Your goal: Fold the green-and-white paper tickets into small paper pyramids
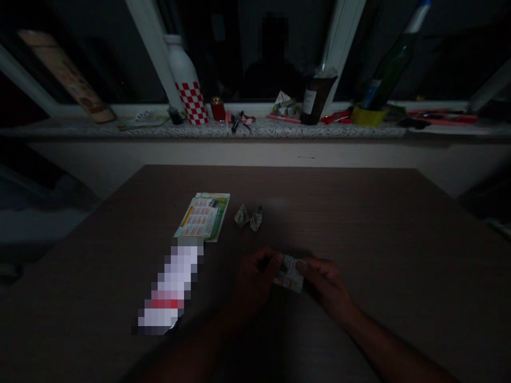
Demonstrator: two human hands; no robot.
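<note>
A small piece of folded printed paper [292, 279] is pinched between both hands, just above the brown table. My left hand [257, 274] grips its left edge, thumb on top. On the right edge, the thumb of my right hand [324, 279] presses the paper against the fingers. Beyond my left hand stands a small folded paper shape [248, 217] with two pointed halves. Left of that lies a stack of printed sheets [203, 218] with green borders and rows of red print. The light is dim, so the paper's folds are hard to make out.
A bright, pixelated flat object [170, 290] lies on the table [383, 234] left of my arms. Behind, the granite windowsill [263, 127] bears a red-checked white bottle [187, 85], a dark cup [315, 101], a green bottle [389, 69] and a tilted tan tube [67, 77].
</note>
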